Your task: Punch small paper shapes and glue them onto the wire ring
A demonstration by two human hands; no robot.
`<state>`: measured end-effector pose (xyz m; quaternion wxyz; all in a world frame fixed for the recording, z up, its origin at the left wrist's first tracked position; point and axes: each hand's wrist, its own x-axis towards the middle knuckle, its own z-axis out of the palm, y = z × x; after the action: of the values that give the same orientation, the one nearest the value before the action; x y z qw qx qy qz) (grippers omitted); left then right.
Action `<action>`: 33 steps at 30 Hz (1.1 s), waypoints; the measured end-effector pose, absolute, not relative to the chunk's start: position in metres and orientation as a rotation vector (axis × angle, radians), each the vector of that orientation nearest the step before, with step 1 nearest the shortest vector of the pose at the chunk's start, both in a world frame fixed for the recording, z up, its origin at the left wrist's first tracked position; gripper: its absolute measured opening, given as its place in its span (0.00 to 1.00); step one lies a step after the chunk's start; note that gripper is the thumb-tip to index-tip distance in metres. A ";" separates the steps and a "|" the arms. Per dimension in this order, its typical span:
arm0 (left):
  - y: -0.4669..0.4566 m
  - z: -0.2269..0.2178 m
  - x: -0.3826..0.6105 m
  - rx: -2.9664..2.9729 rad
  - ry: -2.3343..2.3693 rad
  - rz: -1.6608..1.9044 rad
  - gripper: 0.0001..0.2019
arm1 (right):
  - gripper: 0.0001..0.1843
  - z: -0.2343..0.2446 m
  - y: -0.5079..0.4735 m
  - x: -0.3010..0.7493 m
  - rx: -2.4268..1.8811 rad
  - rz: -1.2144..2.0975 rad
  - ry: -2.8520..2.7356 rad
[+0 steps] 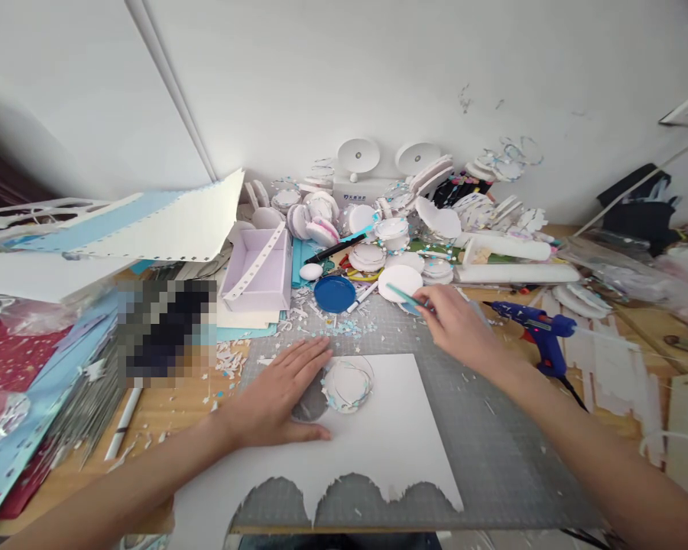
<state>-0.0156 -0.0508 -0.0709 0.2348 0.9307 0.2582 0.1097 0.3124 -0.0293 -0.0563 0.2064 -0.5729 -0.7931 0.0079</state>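
My left hand point(283, 389) lies flat, fingers spread, on a white foam board point(378, 451) with rounded pieces cut from its near edge. A round hole in the board shows beside my palm. By my fingertips, a ring of thin wire with small pale blue and white bits point(348, 386) rests on the board. Beyond the board, my right hand point(450, 317) is closed around a slim teal stick-like tool point(404, 294); I cannot make out its exact kind. Its tip is over a white foam disc point(400, 281). A blue round lid point(334, 294) lies left of the disc.
A grey cutting mat point(493, 435) lies under the board. A blue glue gun point(542, 328) stands to the right. A lilac box point(258, 267) and piles of white foam discs point(321, 218) line the back. Thin wires point(92, 397) and paper sheets lie left.
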 end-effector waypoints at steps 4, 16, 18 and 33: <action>-0.042 -0.061 -0.009 2.514 0.734 0.326 0.44 | 0.12 -0.046 -0.037 0.308 -1.425 0.602 -1.551; -0.038 -0.061 0.005 2.300 0.741 0.449 0.40 | 0.10 -0.085 -0.040 0.252 -1.146 1.293 -0.908; -0.038 -0.063 0.001 2.254 0.738 0.470 0.39 | 0.09 -0.086 -0.043 0.252 -1.207 1.206 -0.987; -0.032 -0.066 0.004 2.178 0.654 0.478 0.34 | 0.06 -0.092 -0.048 0.236 -1.375 0.772 -1.463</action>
<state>0.0036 -0.0315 -0.0655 0.3977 0.8600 0.2581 0.1887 0.2358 -0.0480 -0.0919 0.4754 -0.5623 -0.5984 0.3160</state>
